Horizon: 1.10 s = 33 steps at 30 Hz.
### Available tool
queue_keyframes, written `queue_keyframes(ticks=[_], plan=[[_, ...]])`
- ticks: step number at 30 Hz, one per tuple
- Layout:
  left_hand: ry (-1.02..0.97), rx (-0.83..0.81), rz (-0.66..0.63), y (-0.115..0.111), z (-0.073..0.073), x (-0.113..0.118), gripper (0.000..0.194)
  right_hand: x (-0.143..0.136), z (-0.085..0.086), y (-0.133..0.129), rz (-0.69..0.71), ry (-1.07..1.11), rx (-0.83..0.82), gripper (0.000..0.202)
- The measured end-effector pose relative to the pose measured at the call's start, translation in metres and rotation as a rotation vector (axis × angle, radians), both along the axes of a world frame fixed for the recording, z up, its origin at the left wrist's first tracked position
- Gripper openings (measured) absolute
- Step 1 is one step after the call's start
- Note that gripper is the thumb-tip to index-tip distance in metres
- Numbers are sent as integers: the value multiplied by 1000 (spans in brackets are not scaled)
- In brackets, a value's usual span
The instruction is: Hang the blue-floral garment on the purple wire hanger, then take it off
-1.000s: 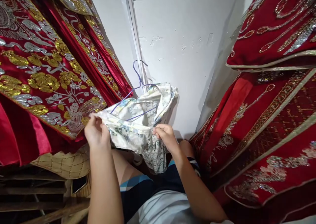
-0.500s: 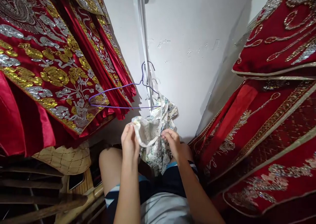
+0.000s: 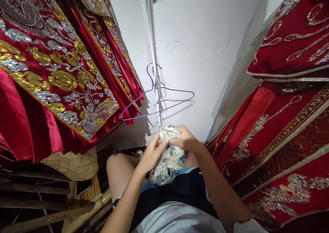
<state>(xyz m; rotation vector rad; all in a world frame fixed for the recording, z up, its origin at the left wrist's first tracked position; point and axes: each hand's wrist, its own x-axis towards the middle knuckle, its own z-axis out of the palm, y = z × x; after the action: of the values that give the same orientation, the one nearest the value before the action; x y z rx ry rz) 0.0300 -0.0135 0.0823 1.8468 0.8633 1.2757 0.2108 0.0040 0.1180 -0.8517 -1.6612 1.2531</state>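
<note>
Already off the purple wire hanger (image 3: pixel 153 86), floral garment (image 3: pixel 175 157) bunched below it, not set down, left hand (image 3: pixel 152 155) and right hand (image 3: pixel 187 139) both grasping it.

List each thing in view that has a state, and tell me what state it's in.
Floral cloth: bunched up, off the hanger
Left hand: closed on the cloth
Right hand: closed on the cloth
Purple hanger: bare, hung up by its hook
Left red garment: hanging, spread out
Right red garment: draped down
Wall: marked, looks chipped
Phone: lying flat, screen dark
</note>
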Motion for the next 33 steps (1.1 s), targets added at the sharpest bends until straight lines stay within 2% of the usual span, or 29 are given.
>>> queue_keyframes(ticks=[3,5,7,9,10,12,15,18,20,22,26,28,30,33], plan=[[355,-98,-51,-5,-5,-12,39,13,17,20,-113,58,262,6],[490,-113,-10,-6,-4,-27,42,16,24,39,-216,98,405,21],[603,-104,38,-4,-1,-46,42,13,24,61,-283,84,445,43],[713,-98,74,2,2,-67,41,3,17,84,-282,29,378,56],[767,-105,83,5,2,-78,41,-2,12,94,-265,-1,328,54],[876,-127,90,15,2,-100,40,-10,2,109,-255,-38,257,36],[969,-77,161,32,1,-130,34,-7,-8,114,-347,-83,304,10],[889,113,309,44,10,-149,32,10,-7,104,-421,-125,403,17],[813,216,386,47,23,-150,33,21,-2,96,-413,-119,429,21],[749,276,427,46,41,-140,33,27,2,89,-391,-102,426,20],[589,429,433,46,74,-98,25,22,2,78,-346,-97,408,15],[498,526,466,54,82,-78,17,18,-1,72,-310,-105,413,12],[409,561,560,66,85,-66,11,18,-1,68,-312,-105,435,6],[343,565,664,83,84,-65,24,32,6,70,-518,-69,465,62]])
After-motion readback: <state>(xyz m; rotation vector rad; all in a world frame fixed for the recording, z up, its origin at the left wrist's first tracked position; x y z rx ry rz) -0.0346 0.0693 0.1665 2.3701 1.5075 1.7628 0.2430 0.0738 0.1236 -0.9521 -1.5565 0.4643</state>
